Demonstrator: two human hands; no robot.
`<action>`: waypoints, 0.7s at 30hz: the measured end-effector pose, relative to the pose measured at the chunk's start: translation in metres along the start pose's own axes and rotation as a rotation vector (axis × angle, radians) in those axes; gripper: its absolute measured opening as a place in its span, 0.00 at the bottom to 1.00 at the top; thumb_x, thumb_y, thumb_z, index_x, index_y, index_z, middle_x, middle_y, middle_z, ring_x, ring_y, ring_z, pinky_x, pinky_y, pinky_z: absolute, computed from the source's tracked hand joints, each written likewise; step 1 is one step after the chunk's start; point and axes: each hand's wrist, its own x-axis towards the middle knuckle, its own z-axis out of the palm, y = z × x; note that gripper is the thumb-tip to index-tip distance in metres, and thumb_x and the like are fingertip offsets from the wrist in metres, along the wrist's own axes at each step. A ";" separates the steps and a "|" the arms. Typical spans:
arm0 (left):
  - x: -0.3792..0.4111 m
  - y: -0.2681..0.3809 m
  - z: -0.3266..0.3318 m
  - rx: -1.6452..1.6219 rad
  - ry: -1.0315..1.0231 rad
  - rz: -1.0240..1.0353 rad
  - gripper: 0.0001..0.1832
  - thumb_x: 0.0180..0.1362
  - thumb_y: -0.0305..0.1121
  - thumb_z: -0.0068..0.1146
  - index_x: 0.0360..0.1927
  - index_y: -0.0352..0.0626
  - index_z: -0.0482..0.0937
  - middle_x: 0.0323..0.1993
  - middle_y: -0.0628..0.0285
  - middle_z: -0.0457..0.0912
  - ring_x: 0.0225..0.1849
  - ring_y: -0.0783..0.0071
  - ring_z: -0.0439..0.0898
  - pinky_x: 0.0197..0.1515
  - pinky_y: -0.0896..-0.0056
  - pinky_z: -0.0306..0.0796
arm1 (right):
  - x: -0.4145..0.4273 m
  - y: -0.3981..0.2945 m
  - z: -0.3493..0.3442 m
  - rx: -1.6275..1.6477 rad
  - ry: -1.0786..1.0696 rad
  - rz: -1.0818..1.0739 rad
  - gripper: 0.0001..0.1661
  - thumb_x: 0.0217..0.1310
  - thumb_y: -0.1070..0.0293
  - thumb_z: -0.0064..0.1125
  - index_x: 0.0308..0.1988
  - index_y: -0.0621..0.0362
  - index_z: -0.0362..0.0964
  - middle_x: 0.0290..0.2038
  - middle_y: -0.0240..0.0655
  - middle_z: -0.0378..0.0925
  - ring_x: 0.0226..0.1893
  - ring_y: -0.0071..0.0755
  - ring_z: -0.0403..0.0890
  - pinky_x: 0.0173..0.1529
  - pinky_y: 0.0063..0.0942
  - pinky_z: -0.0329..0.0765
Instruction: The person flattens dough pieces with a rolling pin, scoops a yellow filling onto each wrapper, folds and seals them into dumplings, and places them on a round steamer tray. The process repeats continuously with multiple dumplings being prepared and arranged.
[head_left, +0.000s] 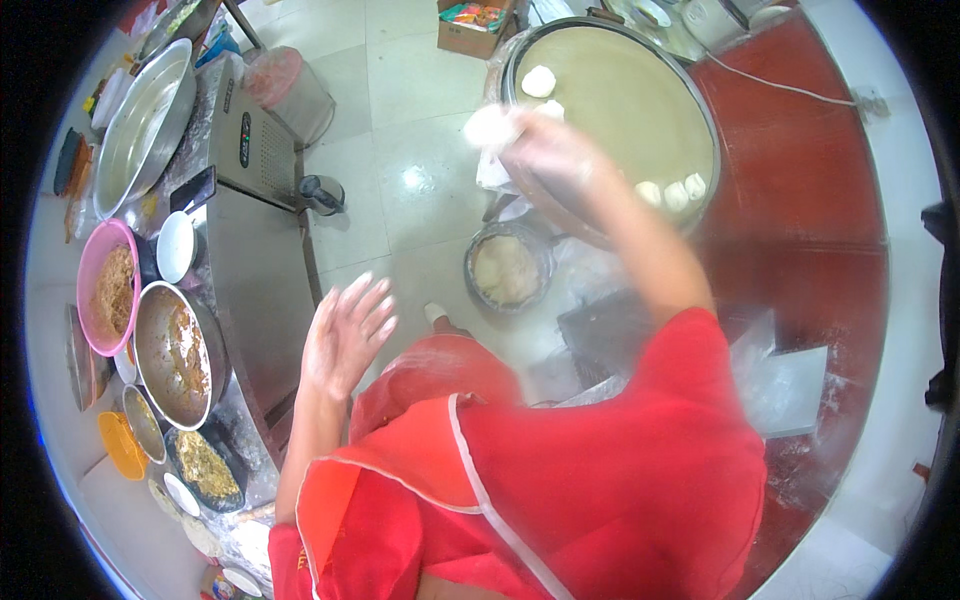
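My right hand, blurred, reaches over the near left rim of a large round griddle and grips a white piece of dough. On the griddle, one dough piece lies at the far left, another is partly hidden behind my hand, and several more sit along the near right edge. My left hand is raised in front of my body beside the steel counter, palm up with fingers apart and nothing in it.
At left, the steel counter carries a large metal basin, a pink bowl of shredded filling, a steel mixing bowl and a dark tray of yellowish food. A floury container stands below the griddle; a kettle is on the floor.
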 end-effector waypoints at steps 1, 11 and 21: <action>-0.003 0.001 -0.014 -0.035 0.047 0.025 0.28 0.63 0.48 0.42 0.62 0.41 0.61 0.57 0.55 0.69 0.52 0.65 0.71 0.56 0.63 0.66 | 0.008 -0.026 -0.022 -0.056 0.108 -0.083 0.20 0.61 0.65 0.53 0.51 0.60 0.66 0.48 0.39 0.73 0.47 0.35 0.76 0.55 0.30 0.73; -0.050 -0.027 -0.141 -0.247 0.501 0.093 0.19 0.61 0.39 0.50 0.52 0.43 0.71 0.49 0.62 0.74 0.49 0.71 0.72 0.54 0.66 0.66 | 0.181 -0.086 -0.232 -0.995 0.754 0.253 0.18 0.49 0.58 0.66 0.40 0.51 0.74 0.37 0.30 0.78 0.37 0.30 0.78 0.38 0.32 0.78; -0.061 -0.027 -0.182 -0.353 0.667 0.095 0.16 0.60 0.36 0.50 0.51 0.44 0.72 0.47 0.64 0.75 0.49 0.71 0.72 0.56 0.68 0.65 | 0.229 -0.067 -0.295 -1.610 0.785 0.352 0.27 0.48 0.50 0.61 0.43 0.57 0.76 0.44 0.39 0.78 0.42 0.39 0.80 0.40 0.40 0.77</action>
